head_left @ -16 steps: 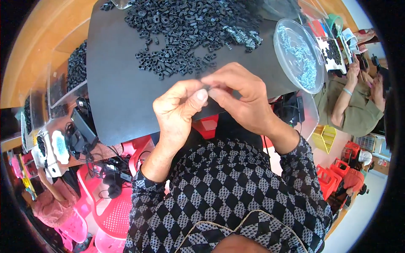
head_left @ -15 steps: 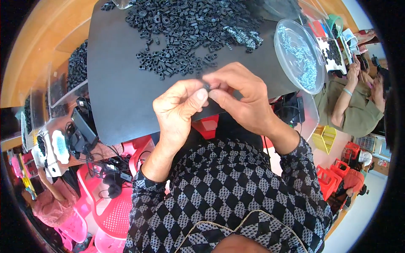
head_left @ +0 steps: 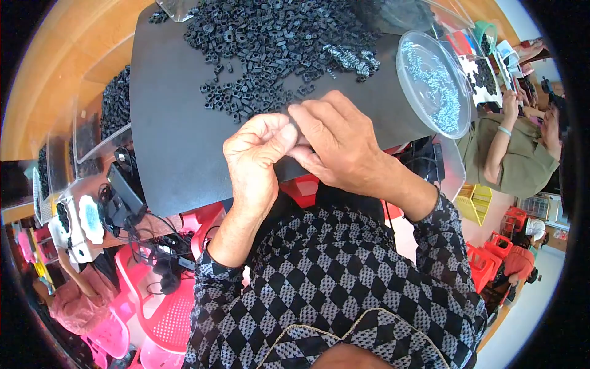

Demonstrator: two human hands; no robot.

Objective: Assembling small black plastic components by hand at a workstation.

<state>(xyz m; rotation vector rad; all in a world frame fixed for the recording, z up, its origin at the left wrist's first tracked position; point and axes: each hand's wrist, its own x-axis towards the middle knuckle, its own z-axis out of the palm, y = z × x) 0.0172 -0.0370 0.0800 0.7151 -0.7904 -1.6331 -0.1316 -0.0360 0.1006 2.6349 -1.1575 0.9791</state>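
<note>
My left hand (head_left: 255, 154) is closed in a pinch over the near edge of the dark table. A small black plastic part shows between its thumb and forefinger half a second ago; now the fingers mostly hide it. My right hand (head_left: 341, 141) meets it from the right, fingers bent and closed against the left fingertips; what they grip is hidden. Just beyond the hands lies a large pile of small black plastic parts (head_left: 258, 61), with a cluster of silvery pins (head_left: 351, 60) at its right. To the right, a round clear tray (head_left: 402, 80) holds many small silvery pins.
The dark tabletop (head_left: 175, 135) runs under the pile. At left are clear bins of black parts (head_left: 115, 101) and a black power adapter (head_left: 126, 187) with cables. Pink chairs (head_left: 175, 313) stand below left. A co-worker in a green top (head_left: 522, 150) sits at right, near a yellow basket (head_left: 473, 203).
My right hand has turned so its back shows more, and its fingers now cover the small black part. My left hand has barely moved. The view has shifted slightly.
</note>
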